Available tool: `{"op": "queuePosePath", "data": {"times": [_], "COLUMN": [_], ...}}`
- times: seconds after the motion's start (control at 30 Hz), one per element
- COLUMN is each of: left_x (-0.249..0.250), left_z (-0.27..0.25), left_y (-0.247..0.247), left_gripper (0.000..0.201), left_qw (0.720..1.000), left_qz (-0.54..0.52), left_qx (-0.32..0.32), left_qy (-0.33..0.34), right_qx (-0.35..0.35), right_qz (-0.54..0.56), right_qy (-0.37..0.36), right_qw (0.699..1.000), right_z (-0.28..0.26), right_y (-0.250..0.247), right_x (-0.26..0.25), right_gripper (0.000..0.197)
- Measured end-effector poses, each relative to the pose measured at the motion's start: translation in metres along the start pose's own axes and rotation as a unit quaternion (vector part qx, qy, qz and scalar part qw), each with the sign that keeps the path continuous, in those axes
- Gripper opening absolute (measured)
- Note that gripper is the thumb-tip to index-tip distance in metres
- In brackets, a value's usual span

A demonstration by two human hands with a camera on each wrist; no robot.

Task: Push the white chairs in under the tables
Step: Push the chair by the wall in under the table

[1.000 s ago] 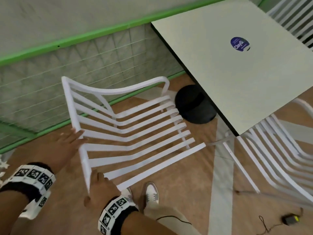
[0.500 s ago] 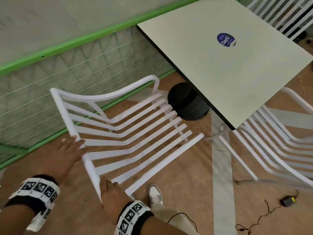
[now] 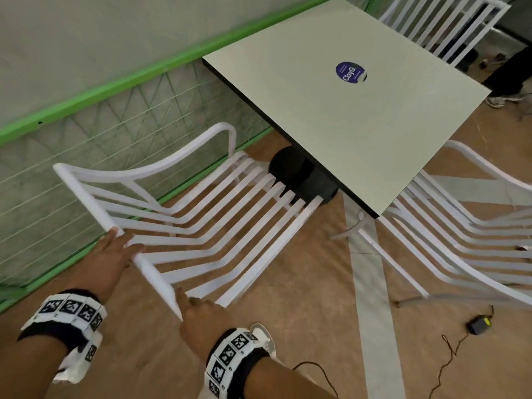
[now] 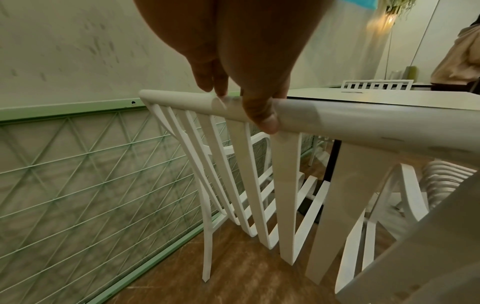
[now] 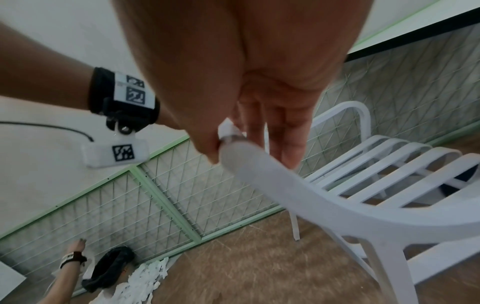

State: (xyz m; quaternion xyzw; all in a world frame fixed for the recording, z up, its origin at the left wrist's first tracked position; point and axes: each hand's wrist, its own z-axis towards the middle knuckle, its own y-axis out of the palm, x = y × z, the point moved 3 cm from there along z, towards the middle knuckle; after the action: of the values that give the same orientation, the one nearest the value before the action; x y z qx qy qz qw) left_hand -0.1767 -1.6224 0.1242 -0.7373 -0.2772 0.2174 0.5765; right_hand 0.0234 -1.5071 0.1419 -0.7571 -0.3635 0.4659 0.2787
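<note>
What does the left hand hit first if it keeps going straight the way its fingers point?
Probably the green wire-mesh fence. The left hand grips the white chair by its top rail, fingers angled over the rail toward the fence; depth is unclear.

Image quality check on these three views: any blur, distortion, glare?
Head view: mostly sharp, wide-angle bends the table edges. Left wrist view: left hand close, soft and dim; chair rail stretched; lamp flares top right. Right wrist view: motion blur smears the chair's rail beside the right hand.
</note>
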Motion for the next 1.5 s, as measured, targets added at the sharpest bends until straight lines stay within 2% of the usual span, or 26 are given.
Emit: {"op": "queuePosePath", "data": {"times": [0.1,0.17,0.23,0.33,0.4,0.47,0.67,0.8,0.97,1.1,1.33,1.5], "left_x": [-0.003,-0.005,-0.01,-0.016,-0.015,-0.009,0.025,0.037,0.014,0.003,0.023,0.041], "left_z": [0.008,0.012,0.016,0.019,0.021,0.025,0.047,0.072,0.095,0.104,0.123,0.139], "left_y": [-0.004,-0.005,-0.005,-0.006,-0.006,-0.006,-0.014,-0.021,-0.021,-0.025,-0.038,-0.043], "left_gripper": [0.054,0.054,0.054,0.054,0.053,0.052,0.053,0.051,0.044,0.047,0.046,0.042], "left_qw": [1.0,1.0,1.0,0.999,0.999,1.0,0.999,0.998,0.995,0.995,0.995,0.995], "left_qz": [-0.004,-0.005,-0.013,-0.028,-0.029,-0.025,-0.045,-0.056,-0.072,-0.074,-0.089,-0.087], "left_qx": [-0.006,-0.016,-0.02,-0.02,-0.014,-0.009,-0.017,-0.023,-0.062,-0.059,-0.016,-0.021], "left_qy": [-0.004,-0.003,-0.005,-0.01,-0.012,-0.008,0.005,0.014,0.014,0.022,0.052,0.054], "right_qx": [-0.046,-0.038,-0.033,-0.061,-0.013,-0.004,0.055,0.089,0.099,0.092,0.111,0.114], "right_qz": [-0.07,-0.073,-0.053,0.004,0.013,0.033,0.052,0.049,0.065,0.085,0.096,0.111], "right_qy": [0.042,0.049,0.064,0.054,0.025,0.0,0.032,0.069,0.075,0.067,0.081,0.106], "right_qw": [0.996,0.995,0.996,0.997,1.0,0.999,0.997,0.992,0.99,0.99,0.986,0.982], "right_z": [0.003,0.007,0.01,0.01,0.011,0.009,0.007,0.015,0.03,0.041,0.046,0.048], "right_y": [0.009,0.015,0.013,0.009,-0.001,-0.011,-0.025,-0.028,-0.022,-0.029,-0.046,-0.059], "right_x": [-0.007,-0.011,-0.011,-0.014,-0.009,-0.006,0.036,0.053,0.041,0.035,0.057,0.08], "right_gripper": [0.057,0.053,0.045,0.051,0.053,0.061,0.082,0.09,0.092,0.085,0.086,0.084]}}
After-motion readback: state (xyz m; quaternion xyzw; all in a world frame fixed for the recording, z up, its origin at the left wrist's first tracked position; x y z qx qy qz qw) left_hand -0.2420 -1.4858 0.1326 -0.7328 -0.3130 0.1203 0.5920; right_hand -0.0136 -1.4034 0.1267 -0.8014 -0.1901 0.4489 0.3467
